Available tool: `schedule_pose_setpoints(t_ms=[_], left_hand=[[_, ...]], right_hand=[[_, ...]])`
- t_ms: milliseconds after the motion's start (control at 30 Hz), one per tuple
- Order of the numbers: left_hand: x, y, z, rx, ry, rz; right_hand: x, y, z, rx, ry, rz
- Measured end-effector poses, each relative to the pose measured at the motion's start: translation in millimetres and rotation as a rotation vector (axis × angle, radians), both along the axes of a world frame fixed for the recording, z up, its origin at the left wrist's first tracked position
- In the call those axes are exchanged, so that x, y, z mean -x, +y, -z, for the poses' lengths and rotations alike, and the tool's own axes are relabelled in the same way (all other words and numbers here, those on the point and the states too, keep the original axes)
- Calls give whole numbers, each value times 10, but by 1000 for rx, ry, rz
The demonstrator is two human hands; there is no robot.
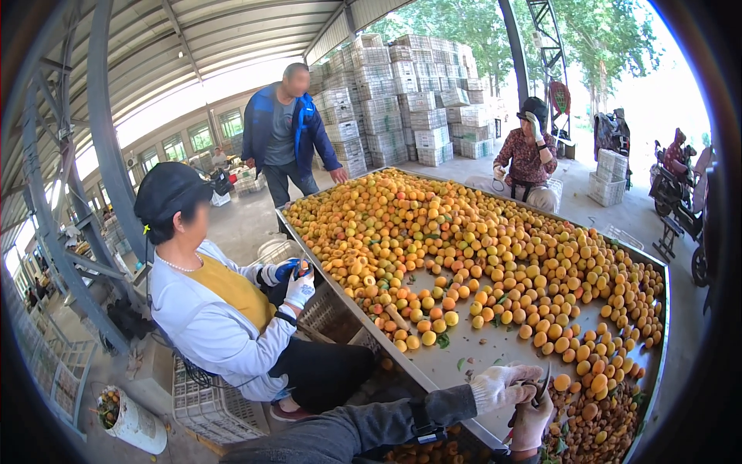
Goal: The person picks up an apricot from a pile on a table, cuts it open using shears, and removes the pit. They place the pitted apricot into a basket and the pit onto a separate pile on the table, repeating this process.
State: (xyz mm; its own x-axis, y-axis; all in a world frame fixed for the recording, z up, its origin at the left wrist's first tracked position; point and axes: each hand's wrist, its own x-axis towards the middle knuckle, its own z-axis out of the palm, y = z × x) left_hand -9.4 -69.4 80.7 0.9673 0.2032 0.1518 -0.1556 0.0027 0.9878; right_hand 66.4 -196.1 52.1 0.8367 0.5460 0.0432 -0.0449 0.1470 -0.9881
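Note:
Both my hands, in pale work gloves, are close together over the near edge of a metal-topped sorting table [456,357]. My left hand [498,388] reaches in from the left in a dark grey sleeve, its fingers curled; what they pinch is too small to make out. Wrapped in my right hand [532,424] is a small metal hand tool [546,380] with a pointed, dark upper end beside my left fingertips. Orange-yellow apricots [495,259] lie heaped across the table. Next to my right hand, brownish pits and scraps [591,421] are piled among several apricots.
A seated person [220,309] in a pale jacket works at the left side. Another person [286,131] stands at the far left corner, and a third [529,158] sits beyond the table. Stacked crates [417,100], a white bucket [135,421] and a steel post [112,139] surround us.

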Motion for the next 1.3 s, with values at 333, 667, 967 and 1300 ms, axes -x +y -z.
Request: schedule_pose_setpoints(t_ms=[333, 667, 967, 1300], left_hand=[[-131, -92, -29, 75, 32, 27], [-125, -30, -233, 42, 34, -40], [-187, -67, -203, 144, 41, -26], [-804, 442, -178, 101, 7, -290]], right_hand=[[-25, 10, 171, 29, -231, -83], [84, -132, -191, 8, 97, -311], [104, -253, -189, -49, 198, -352], [-266, -588, -425, -234, 408, 26]])
